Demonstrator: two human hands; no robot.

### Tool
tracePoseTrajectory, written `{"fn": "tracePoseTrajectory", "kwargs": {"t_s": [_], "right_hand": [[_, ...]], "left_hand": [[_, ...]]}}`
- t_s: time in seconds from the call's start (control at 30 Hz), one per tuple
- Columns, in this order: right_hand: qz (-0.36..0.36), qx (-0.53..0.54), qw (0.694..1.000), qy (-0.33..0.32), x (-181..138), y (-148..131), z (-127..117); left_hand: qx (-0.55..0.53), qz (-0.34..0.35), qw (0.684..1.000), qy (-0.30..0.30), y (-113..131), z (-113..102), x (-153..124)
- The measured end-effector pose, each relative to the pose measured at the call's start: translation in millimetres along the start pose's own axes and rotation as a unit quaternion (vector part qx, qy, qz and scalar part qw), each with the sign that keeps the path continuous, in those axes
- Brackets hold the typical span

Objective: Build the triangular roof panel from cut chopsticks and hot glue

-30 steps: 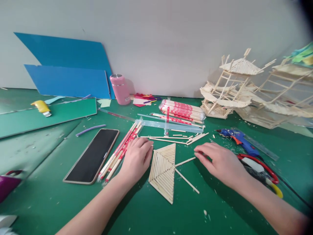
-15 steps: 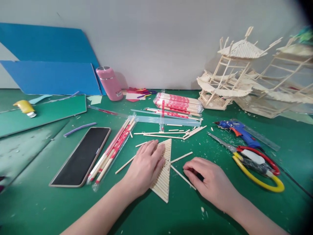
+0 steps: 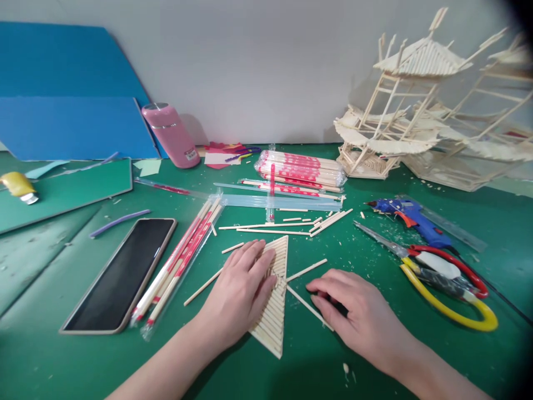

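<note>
My left hand (image 3: 241, 291) lies flat with fingers stretched out on a triangular panel of glued wooden sticks (image 3: 278, 311), covering its left half. My right hand (image 3: 358, 316) rests on the green mat just right of the panel, fingers curled down onto a loose thin stick (image 3: 306, 304) that runs diagonally under the fingertips. Another loose stick (image 3: 307, 269) lies just above it. What the curled fingers grip, if anything, is hidden.
A phone (image 3: 120, 272) and wrapped chopsticks (image 3: 179, 258) lie to the left. Behind are a chopstick bundle (image 3: 300, 169), a pink bottle (image 3: 169, 135) and blue boards (image 3: 70, 111). Right: blue glue gun (image 3: 412, 216), red-and-yellow shears (image 3: 445, 278), stick-built pagoda models (image 3: 400, 105).
My left hand slid from beside the panel onto it and now lies flat on top. My right hand came leftward and down to the loose stick beside the panel. The view shifted.
</note>
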State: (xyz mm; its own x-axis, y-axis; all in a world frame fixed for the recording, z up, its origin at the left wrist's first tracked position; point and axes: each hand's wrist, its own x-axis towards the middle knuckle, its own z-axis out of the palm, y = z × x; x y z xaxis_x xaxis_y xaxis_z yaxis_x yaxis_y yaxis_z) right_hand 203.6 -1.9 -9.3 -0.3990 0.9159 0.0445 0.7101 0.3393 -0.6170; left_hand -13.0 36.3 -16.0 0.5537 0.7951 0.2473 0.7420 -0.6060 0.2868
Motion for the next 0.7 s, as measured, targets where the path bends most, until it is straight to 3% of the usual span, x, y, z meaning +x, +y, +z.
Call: {"fn": "tracePoseTrajectory", "kwargs": {"t_s": [0.23,0.4,0.7], "right_hand": [[-0.064,0.001,0.998,0.017,-2.4,-3.1,4.5],[-0.140,-0.074,0.987,0.020,-4.4,-14.3,6.7],[-0.164,-0.142,0.976,0.030,-2.7,-18.7,9.4]], "left_hand": [[0.004,0.006,1.000,0.004,-0.4,2.2,-0.2],[-0.002,0.003,1.000,0.002,-0.1,2.1,-0.8],[-0.006,-0.005,1.000,-0.006,0.2,2.7,0.9]]}}
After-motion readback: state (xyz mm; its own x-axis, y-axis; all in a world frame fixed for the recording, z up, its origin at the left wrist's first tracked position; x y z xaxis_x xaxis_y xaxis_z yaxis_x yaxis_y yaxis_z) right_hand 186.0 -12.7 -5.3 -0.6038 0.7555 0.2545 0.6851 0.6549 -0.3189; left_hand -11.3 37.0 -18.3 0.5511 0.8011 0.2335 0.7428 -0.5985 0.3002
